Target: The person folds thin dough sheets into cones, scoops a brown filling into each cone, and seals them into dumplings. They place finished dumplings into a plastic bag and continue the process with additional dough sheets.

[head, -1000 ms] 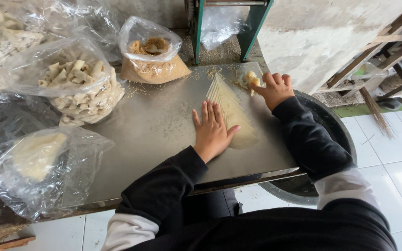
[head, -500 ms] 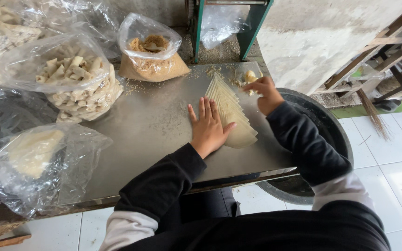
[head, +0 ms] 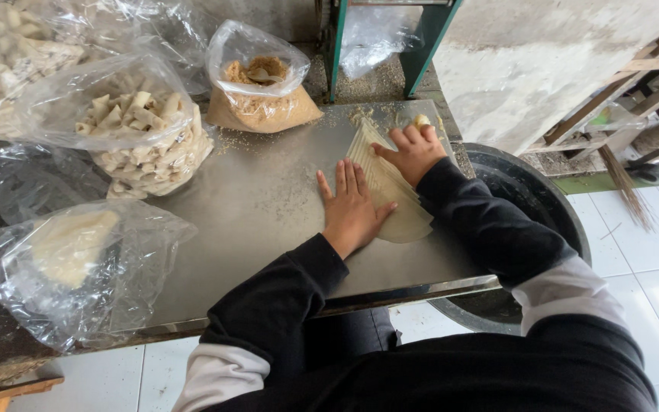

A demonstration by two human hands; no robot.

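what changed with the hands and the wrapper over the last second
The right hand slid from the far right corner of the metal table in onto the top of the pale wrapper, fingers now spread over it, a bit of filling just beyond the fingertips. The left hand stayed flat on the wrapper's near left edge. The bags of rolls, crumbs and wrappers did not move.
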